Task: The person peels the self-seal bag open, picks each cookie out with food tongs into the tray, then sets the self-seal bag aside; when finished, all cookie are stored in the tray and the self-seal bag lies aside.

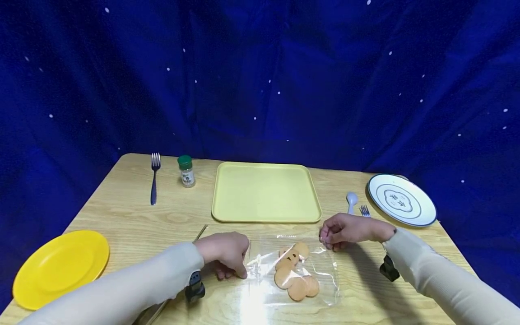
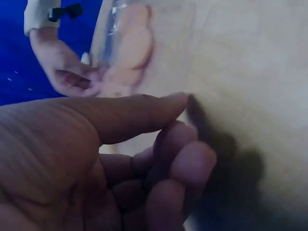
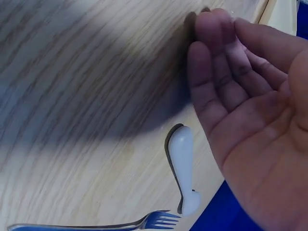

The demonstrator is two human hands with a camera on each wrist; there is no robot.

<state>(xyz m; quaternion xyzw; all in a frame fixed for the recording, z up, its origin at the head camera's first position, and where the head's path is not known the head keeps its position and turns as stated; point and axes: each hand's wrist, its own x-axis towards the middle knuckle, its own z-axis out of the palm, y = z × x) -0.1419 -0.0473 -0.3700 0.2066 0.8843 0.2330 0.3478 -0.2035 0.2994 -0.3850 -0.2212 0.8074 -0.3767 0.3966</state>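
Note:
A clear plastic bag (image 1: 329,289) lies flat on the table, with several flat, round tan pieces (image 1: 298,288) inside; one bears dark face-like marks. My left hand (image 1: 227,255) is at the bag's left edge, where thumb and index finger pinch the film. At the upper right corner my right hand (image 1: 345,230) pinches the bag between thumb and fingers. The left wrist view shows the tan pieces (image 2: 135,45) beyond my left hand (image 2: 144,159). In the right wrist view, the film at the fingertips of my right hand (image 3: 250,91) is hard to see.
Behind the bag lies a pale yellow tray (image 1: 266,192). A green-capped shaker (image 1: 187,171) and a fork (image 1: 154,176) are at back left, a yellow plate (image 1: 61,268) at left. A white plate (image 1: 402,200), spoon (image 1: 351,201) and another fork (image 1: 364,211) lie right.

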